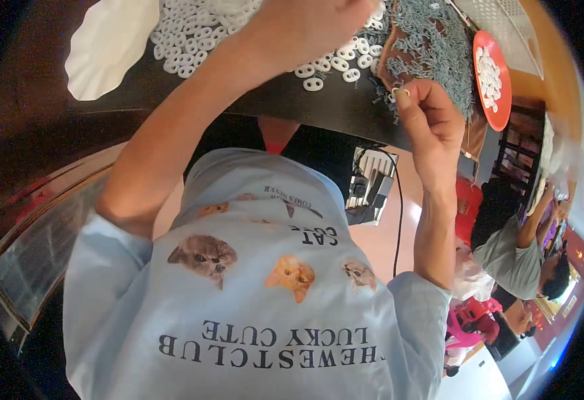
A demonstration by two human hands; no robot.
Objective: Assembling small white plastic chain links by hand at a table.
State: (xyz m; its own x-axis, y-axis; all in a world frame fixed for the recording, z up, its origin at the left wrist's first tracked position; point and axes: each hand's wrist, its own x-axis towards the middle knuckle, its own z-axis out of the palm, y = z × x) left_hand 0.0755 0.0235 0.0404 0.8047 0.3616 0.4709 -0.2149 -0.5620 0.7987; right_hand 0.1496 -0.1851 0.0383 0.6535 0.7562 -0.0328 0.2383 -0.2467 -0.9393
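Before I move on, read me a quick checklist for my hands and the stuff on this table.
1. Right hand has a pinch on its small pale piece: ok, between thumb and finger.
2. Left hand grip: cannot tell, the upper picture edge cuts off its fingertips.
3. White oval two-holed pieces out on the dark tabletop: ok, many lie loose.
4. Grey-blue heap of small bits kept apart from them: not ok, they meet at its left edge.
5. Red oval tray stocked: ok, it holds small white pieces.
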